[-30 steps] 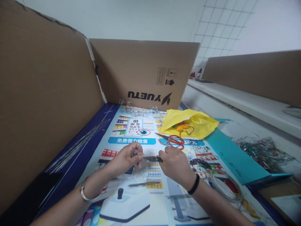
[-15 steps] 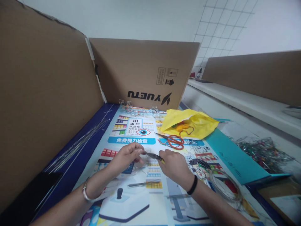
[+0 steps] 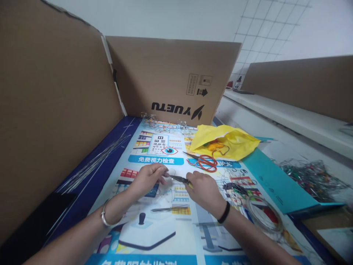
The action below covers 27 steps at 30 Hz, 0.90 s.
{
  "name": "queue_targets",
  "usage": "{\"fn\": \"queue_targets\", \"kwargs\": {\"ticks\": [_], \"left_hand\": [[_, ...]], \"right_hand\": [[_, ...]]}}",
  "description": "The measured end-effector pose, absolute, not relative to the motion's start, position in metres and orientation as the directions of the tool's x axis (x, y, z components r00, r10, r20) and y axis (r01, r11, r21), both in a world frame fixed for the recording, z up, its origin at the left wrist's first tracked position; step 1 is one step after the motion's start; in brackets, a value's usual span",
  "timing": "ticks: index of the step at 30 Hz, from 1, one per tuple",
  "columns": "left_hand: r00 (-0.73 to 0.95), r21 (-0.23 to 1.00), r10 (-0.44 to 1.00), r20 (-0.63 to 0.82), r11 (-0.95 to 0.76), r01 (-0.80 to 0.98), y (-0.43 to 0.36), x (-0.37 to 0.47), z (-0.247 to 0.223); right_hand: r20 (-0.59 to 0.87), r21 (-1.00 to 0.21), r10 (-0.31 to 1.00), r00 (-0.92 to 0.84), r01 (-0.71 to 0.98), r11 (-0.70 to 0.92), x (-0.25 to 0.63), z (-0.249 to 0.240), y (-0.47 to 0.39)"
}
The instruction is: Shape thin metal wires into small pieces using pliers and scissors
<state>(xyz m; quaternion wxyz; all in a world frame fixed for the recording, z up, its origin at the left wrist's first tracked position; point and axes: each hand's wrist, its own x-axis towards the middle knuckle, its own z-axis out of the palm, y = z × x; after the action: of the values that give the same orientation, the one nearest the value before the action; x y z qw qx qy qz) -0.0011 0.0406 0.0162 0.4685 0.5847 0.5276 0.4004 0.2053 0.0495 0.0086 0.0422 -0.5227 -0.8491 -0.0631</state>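
In the head view my right hand (image 3: 205, 191) is closed round the yellow handles of needle-nose pliers (image 3: 179, 179), their dark jaws pointing left. Facing those jaws, my left hand (image 3: 150, 180) pinches a thin wire (image 3: 170, 176) between thumb and fingertips. The jaw tips meet the wire close to my left fingertips; how they grip it is too small to tell. Beyond the right hand lie scissors (image 3: 208, 163) with orange-red handles. Short wire pieces (image 3: 165, 210) rest on the printed sheet in front of me.
A yellow bag (image 3: 234, 141) with orange thread lies behind the scissors. To the right are a wire coil (image 3: 266, 217) and a heap of tangled wire (image 3: 311, 184). Long straight wires (image 3: 96, 162) lie at the left. Cardboard panels (image 3: 171, 73) stand at the back and left.
The view has tilted slightly, so the table things appear a little higher. My left fingers are drawn closer together at the wire. The pliers stay in my right hand.
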Motion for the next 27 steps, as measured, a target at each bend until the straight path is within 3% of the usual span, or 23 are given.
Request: {"fn": "queue_targets", "kwargs": {"ticks": [9,16,27], "left_hand": [[-0.185,0.965,0.970,0.157,-0.111,0.237,0.052,-0.033,0.048],[-0.190,0.965,0.962,0.198,-0.157,0.209,0.057,-0.054,0.052],[-0.246,0.963,0.937,0.249,-0.212,0.167,0.057,-0.076,0.070]], "right_hand": [[0.159,0.025,0.849,-0.505,0.861,0.508,0.200,0.005,0.046],[0.066,0.145,0.790,-0.610,0.789,0.597,0.180,0.015,0.032],[0.125,0.262,0.758,-0.640,0.758,0.597,0.162,0.013,0.029]]}}
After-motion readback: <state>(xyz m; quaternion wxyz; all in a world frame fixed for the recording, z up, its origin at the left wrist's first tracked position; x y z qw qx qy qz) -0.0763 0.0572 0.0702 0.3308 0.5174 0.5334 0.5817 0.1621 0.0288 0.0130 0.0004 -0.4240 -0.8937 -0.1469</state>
